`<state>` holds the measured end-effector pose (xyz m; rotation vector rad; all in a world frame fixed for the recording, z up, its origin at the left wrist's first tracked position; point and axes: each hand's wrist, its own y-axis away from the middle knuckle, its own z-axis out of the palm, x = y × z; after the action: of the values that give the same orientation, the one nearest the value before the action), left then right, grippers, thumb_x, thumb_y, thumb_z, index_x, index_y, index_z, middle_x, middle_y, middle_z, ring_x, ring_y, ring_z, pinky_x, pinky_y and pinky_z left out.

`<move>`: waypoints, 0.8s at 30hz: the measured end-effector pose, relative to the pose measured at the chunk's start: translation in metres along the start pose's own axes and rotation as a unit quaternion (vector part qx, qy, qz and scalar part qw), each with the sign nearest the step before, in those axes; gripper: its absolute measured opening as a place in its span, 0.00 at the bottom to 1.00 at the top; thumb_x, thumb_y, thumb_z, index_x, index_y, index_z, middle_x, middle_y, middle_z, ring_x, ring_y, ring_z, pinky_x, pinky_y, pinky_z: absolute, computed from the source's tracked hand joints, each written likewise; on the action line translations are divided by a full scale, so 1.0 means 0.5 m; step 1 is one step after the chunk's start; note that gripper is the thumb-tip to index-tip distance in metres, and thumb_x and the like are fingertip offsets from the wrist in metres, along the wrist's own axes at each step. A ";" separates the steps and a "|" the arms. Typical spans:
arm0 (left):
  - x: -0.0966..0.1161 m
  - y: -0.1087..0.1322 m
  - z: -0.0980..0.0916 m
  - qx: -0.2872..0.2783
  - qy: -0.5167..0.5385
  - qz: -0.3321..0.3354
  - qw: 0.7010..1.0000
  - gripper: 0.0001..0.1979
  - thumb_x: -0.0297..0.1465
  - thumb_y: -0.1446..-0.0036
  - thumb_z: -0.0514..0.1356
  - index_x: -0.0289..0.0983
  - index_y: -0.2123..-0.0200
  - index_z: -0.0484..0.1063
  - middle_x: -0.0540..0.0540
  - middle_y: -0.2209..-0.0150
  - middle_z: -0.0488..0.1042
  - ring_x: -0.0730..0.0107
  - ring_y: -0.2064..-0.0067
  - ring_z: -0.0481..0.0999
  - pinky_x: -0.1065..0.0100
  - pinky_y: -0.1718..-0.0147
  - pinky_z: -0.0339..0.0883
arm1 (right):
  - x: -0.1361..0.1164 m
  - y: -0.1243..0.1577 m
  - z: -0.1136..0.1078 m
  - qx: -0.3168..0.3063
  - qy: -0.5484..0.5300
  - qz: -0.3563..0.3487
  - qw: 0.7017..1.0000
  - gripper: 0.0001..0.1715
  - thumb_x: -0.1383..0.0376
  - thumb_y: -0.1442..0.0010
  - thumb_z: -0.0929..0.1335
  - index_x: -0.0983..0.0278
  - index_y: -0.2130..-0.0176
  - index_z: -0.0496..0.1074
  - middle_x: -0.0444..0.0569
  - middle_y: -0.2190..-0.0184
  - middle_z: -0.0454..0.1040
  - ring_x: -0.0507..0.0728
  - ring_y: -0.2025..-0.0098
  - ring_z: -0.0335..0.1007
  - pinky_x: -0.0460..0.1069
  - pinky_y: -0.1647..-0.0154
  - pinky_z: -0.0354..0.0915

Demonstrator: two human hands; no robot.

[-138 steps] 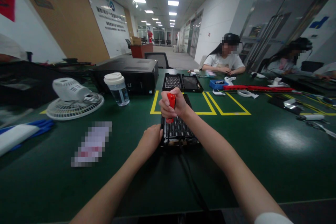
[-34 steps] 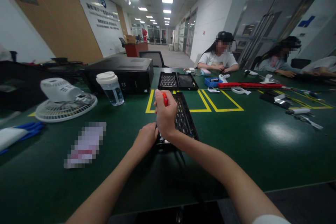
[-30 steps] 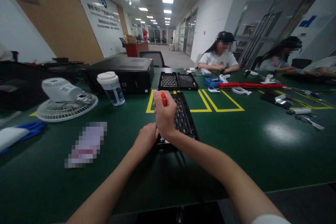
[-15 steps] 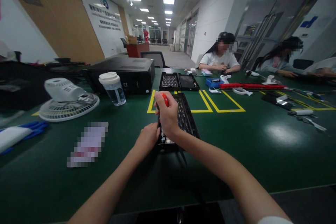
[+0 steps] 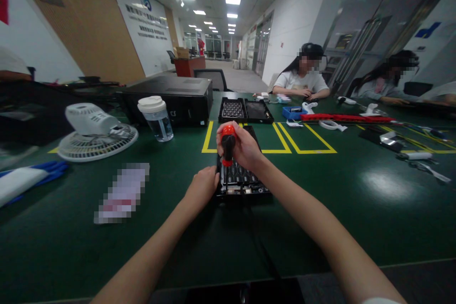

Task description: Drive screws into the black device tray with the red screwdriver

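My right hand [image 5: 244, 145] is wrapped round the red and black handle of a screwdriver [image 5: 228, 140]. The screwdriver stands over the left side of an open black housing [image 5: 245, 170] lying on the green table. Its thin shaft points down into the housing, and I cannot make out the tip. Rows of dark round parts fill the housing, with small light-coloured components along its near end. At the housing's near left edge, my left hand [image 5: 203, 185] grips the side with the thumb on the rim. The fingers underneath are hidden.
Behind the housing lies a similar open black case [image 5: 233, 109]. To the left are a lidded cup [image 5: 156, 121], a white fan [image 5: 98, 135], a blurred flat item [image 5: 123, 192] and blue-white gloves [image 5: 32, 178]. A blue tray [image 5: 292, 113] and red strip [image 5: 345, 118] lie right, near a seated person [image 5: 302, 73].
My right hand has turned and shifted slightly right, bringing the screwdriver's black handle part into sight. More of the housing's near end shows. My left hand stays at the housing's edge.
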<state>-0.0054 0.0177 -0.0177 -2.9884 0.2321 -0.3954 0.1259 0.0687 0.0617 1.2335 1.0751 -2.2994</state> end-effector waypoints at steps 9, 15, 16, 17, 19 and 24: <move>0.005 0.003 -0.013 -0.009 0.025 -0.008 1.000 0.12 0.31 0.39 0.47 0.36 0.63 0.69 0.42 0.62 0.75 0.65 0.60 0.75 0.68 0.62 0.63 | -0.005 -0.045 -0.051 -0.163 -0.045 0.058 0.984 0.20 0.51 0.47 0.67 0.66 0.65 0.66 0.47 0.69 0.72 0.55 0.69 0.72 0.52 0.67 0.69; 0.010 0.001 -0.019 -0.026 0.025 -0.025 0.999 0.11 0.31 0.39 0.48 0.36 0.61 0.69 0.42 0.60 0.76 0.65 0.58 0.75 0.69 0.60 0.64 | 0.007 -0.081 -0.052 -0.207 -0.134 0.067 0.967 0.19 0.53 0.55 0.69 0.64 0.72 0.61 0.50 0.67 0.73 0.59 0.63 0.71 0.57 0.62 0.69; 0.010 0.001 -0.019 -0.025 0.022 -0.023 0.999 0.11 0.31 0.39 0.48 0.36 0.61 0.69 0.42 0.60 0.76 0.65 0.58 0.76 0.69 0.60 0.64 | 0.009 -0.084 -0.052 -0.202 -0.139 0.077 0.967 0.19 0.53 0.55 0.68 0.64 0.73 0.60 0.51 0.67 0.73 0.60 0.63 0.71 0.58 0.63 0.69; 0.009 0.001 -0.018 -0.024 0.019 -0.022 0.999 0.11 0.31 0.39 0.48 0.36 0.61 0.69 0.42 0.60 0.76 0.64 0.58 0.76 0.68 0.60 0.64 | 0.011 -0.088 -0.053 -0.193 -0.141 0.091 0.967 0.19 0.52 0.55 0.67 0.63 0.73 0.58 0.52 0.68 0.73 0.60 0.63 0.71 0.59 0.64 0.70; 0.008 0.001 -0.017 -0.020 0.015 -0.018 1.000 0.11 0.31 0.39 0.48 0.36 0.61 0.69 0.42 0.61 0.76 0.64 0.58 0.75 0.68 0.60 0.64 | 0.014 -0.092 -0.052 -0.169 -0.142 0.129 0.967 0.20 0.49 0.54 0.63 0.62 0.73 0.55 0.53 0.70 0.73 0.62 0.65 0.72 0.61 0.66 0.70; 0.009 0.001 -0.016 -0.020 0.007 -0.025 0.999 0.11 0.31 0.39 0.48 0.36 0.62 0.69 0.42 0.60 0.75 0.64 0.57 0.75 0.68 0.59 0.63 | 0.012 -0.094 -0.047 -0.132 -0.120 0.213 0.961 0.21 0.46 0.48 0.53 0.61 0.72 0.50 0.53 0.74 0.73 0.61 0.74 0.72 0.61 0.73 0.69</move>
<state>-0.0035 0.0156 -0.0089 -3.0372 0.1689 -0.4207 0.1088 0.1181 0.0706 0.9416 0.8907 -1.8535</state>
